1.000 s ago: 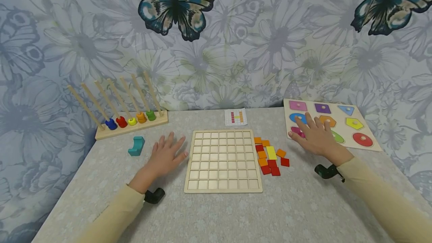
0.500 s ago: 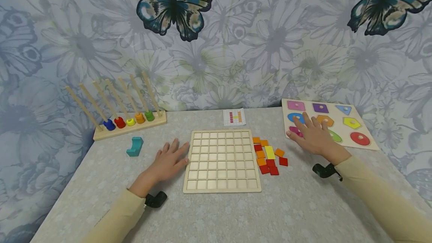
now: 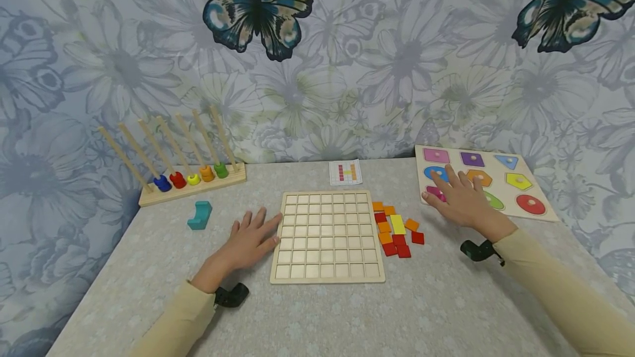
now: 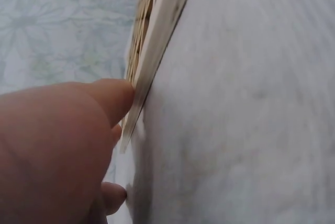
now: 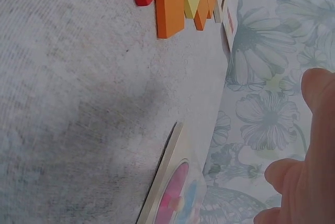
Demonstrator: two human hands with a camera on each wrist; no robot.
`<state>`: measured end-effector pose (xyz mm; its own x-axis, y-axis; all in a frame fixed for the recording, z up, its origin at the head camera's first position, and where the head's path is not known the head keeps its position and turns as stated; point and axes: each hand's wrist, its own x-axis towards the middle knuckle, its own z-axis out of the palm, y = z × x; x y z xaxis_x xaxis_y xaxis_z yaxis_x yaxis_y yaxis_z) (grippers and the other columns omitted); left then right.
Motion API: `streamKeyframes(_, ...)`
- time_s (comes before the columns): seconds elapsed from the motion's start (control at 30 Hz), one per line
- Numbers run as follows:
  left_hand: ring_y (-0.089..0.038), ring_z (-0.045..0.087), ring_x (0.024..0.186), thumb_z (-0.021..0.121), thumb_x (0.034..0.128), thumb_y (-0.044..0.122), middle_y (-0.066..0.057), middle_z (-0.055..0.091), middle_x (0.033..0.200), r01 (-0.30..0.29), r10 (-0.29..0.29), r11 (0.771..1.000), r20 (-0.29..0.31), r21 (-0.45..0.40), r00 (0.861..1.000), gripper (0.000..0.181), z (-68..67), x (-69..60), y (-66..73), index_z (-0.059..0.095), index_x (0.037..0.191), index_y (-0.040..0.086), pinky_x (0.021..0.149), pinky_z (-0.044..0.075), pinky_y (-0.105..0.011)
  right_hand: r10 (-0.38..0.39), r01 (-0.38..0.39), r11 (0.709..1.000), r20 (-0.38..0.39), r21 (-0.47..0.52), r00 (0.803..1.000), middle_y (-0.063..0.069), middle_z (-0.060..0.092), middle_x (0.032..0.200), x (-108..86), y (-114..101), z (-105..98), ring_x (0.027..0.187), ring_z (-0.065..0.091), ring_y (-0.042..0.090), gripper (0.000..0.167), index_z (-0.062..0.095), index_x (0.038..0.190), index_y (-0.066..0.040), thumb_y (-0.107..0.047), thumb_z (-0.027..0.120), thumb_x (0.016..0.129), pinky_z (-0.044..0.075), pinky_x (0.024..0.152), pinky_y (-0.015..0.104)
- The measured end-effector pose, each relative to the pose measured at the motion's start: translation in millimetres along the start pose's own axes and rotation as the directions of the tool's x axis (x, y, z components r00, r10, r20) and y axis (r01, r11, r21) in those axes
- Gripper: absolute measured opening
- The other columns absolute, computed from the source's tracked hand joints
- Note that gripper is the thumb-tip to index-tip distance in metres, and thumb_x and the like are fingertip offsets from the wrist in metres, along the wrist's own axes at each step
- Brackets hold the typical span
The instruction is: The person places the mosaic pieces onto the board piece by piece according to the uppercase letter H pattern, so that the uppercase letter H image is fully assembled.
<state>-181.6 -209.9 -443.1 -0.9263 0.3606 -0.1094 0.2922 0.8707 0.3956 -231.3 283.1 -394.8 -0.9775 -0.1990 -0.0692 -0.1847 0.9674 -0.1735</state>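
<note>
A square wooden grid board (image 3: 327, 280) lies in the middle of the table. My left hand (image 3: 245, 244) is at its left edge, fingers extended; in the left wrist view the thumb (image 4: 118, 98) touches the board's side. Over the near left part of a shape puzzle board (image 3: 501, 157) hovers my right hand (image 3: 466, 205), fingers spread and holding nothing. Beside the grid's right edge lie several small tiles: red (image 3: 404, 251), orange (image 3: 412, 225) and one longer yellow tile (image 3: 398, 224). The right wrist view shows an orange tile (image 5: 170, 12) and the puzzle board's corner (image 5: 167, 156).
Behind the grid lies a small pattern card (image 3: 345, 172). At the back left stands a wooden peg rack (image 3: 193, 185) with coloured beads and tall rods. A teal curved block (image 3: 200, 215) sits left of my left hand. A patterned wall borders the table's back.
My left hand has moved slightly right, from apart from the grid board to touching its left edge. The right hand stays nearly still over the puzzle board.
</note>
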Motion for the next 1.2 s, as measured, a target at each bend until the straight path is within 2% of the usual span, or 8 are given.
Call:
streamKeyframes(0.57, -0.063, 0.005, 0.151, 0.048, 0.1075, 0.043, -0.032, 0.016, 0.166, -0.004, 0.004, 1.000, -0.019, 0.014, 1.000, 0.061, 5.3, -0.9, -2.5, 0.036, 0.161, 0.017, 0.113, 0.005, -0.082, -0.008, 0.008, 1.000, -0.007, 0.012, 1.000, 0.036, 0.012, 0.165, -1.4, -1, 5, 0.145, 0.016, 0.066, 0.084, 0.024, 0.162, -0.007, -0.064, 0.038, 0.102, 0.002, 0.116, 0.079)
streamKeyframes(0.97, -0.062, 0.005, 0.151, 0.048, 0.1073, 0.043, -0.031, 0.017, 0.167, -0.012, 0.013, 1.000, -0.032, 0.012, 0.999, 0.061, 7.9, -0.7, -2.5, 0.036, 0.161, 0.017, 0.113, 0.006, -0.082, -0.088, 0.090, 0.994, -0.042, 0.057, 0.995, 0.035, 0.020, 0.164, -11.7, -10, 16, 0.146, 0.025, 0.060, 0.076, 0.032, 0.160, -0.003, -0.054, 0.045, 0.104, 0.009, 0.114, 0.080)
streamKeyframes(1.2, -0.062, 0.005, 0.151, 0.049, 0.1072, 0.043, -0.031, 0.016, 0.167, -0.012, 0.013, 1.000, -0.039, 0.006, 0.999, 0.061, 7.4, -0.6, -2.7, 0.036, 0.161, 0.017, 0.113, 0.005, -0.082, -0.105, 0.109, 0.991, -0.058, 0.077, 0.993, 0.033, 0.025, 0.163, -21.5, -14, 21, 0.145, 0.029, 0.059, 0.073, 0.036, 0.158, -0.005, -0.049, 0.051, 0.103, 0.013, 0.115, 0.079)
